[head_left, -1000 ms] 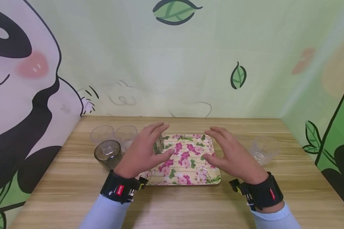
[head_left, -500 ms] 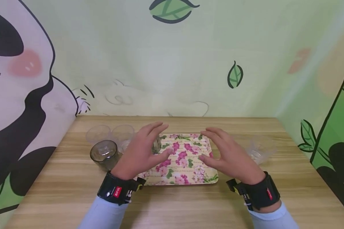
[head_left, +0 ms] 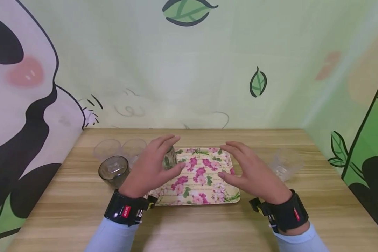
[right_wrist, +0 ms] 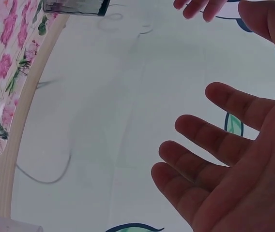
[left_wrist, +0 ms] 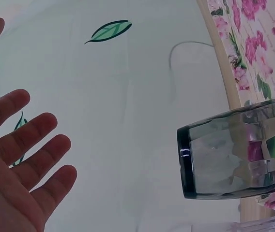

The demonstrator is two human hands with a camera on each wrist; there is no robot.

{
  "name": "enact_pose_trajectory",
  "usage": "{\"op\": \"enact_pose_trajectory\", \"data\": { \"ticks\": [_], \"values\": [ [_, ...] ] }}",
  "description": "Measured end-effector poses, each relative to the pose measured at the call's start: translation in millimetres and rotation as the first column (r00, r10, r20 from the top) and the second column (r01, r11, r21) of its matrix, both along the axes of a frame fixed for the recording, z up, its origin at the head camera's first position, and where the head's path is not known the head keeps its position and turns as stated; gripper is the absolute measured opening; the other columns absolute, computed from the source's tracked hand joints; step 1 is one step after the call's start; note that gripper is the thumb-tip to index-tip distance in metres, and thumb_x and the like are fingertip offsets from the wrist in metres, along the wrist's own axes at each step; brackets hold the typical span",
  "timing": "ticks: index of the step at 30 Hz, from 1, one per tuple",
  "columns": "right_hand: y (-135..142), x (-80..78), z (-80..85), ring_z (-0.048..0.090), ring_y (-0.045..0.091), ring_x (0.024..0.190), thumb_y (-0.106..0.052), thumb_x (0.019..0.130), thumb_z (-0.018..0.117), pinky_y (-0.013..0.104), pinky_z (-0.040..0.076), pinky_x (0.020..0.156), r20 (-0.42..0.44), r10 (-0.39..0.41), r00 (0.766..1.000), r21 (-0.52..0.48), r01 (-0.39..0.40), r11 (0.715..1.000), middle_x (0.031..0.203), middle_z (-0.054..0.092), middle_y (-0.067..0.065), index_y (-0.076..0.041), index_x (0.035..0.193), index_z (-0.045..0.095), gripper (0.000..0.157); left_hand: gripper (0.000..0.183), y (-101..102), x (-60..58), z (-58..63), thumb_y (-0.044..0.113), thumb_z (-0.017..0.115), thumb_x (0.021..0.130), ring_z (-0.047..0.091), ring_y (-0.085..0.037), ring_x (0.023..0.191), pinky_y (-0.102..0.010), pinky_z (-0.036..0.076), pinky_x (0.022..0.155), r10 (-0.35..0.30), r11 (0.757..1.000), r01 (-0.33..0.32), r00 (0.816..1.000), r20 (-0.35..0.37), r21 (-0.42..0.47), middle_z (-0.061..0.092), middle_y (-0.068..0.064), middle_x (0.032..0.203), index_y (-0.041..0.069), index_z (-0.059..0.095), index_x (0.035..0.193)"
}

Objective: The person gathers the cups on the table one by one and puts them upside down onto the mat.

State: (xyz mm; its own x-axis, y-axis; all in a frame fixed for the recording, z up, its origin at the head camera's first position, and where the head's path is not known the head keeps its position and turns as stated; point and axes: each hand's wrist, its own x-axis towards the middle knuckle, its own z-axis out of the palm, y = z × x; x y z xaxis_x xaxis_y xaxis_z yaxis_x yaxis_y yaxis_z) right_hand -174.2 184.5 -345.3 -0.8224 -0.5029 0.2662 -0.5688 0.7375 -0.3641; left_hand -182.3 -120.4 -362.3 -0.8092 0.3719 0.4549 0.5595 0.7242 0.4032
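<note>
Both hands hover over a flowered tray point(head_left: 204, 190), palms facing each other, fingers spread and bent softly with nothing in them. My left hand point(head_left: 151, 168) is above the tray's left side, beside a grey-tinted glass tumbler point(head_left: 170, 159) that it partly hides. In the left wrist view this tumbler point(left_wrist: 234, 154) stands upside down on the tray, its thick base uppermost, apart from the fingers point(left_wrist: 45, 154). Over the tray's right edge is my right hand point(head_left: 255, 171), near a clear glass point(head_left: 283, 165) on the table. The right wrist view shows its fingers point(right_wrist: 210, 140) holding nothing.
A dark smoky glass point(head_left: 114, 171) stands left of the tray, mouth up. Behind it are two clear glasses, one farther left point(head_left: 107, 149) and one point(head_left: 133, 148) partly covered by my left hand. A printed cloth backdrop point(head_left: 189, 77) rises behind the wooden table point(head_left: 201, 227).
The head view has shifted slightly. My left hand has moved a little to the left, showing more of the tumbler on the tray. The right hand keeps nearly the same pose.
</note>
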Motion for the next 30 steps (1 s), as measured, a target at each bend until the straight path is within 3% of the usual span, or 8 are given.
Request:
{"op": "enact_pose_trajectory", "data": {
  "ticks": [16,30],
  "values": [
    [0.1,-0.5,-0.9,0.042,0.041,0.142,-0.045,0.089,0.072,0.066,0.048,0.110,0.036,-0.015,0.999,0.015,0.014,1.000,0.157,0.041,0.020,-0.014,0.149,0.044,0.073,0.073,2.2,-1.6,-3.1,0.048,0.069,0.089,0.048,-0.036,0.138,-0.060,0.049,0.110,-0.008,0.999,0.007,0.999,-0.037,-0.033,0.052,-0.017,0.153,0.015,0.046,0.150],
    [4.1,-3.6,-0.6,0.043,0.039,0.141,-0.047,0.091,0.070,0.064,0.048,0.110,0.033,-0.009,0.999,0.020,0.008,1.000,0.157,0.042,0.020,-0.013,0.150,0.043,0.073,0.075,1.9,-5.3,-3.5,0.046,0.070,0.089,0.045,-0.036,0.140,-0.061,0.049,0.110,-0.011,1.000,0.011,1.000,0.014,-0.027,0.049,-0.017,0.154,0.014,0.044,0.151]
  ]
}}
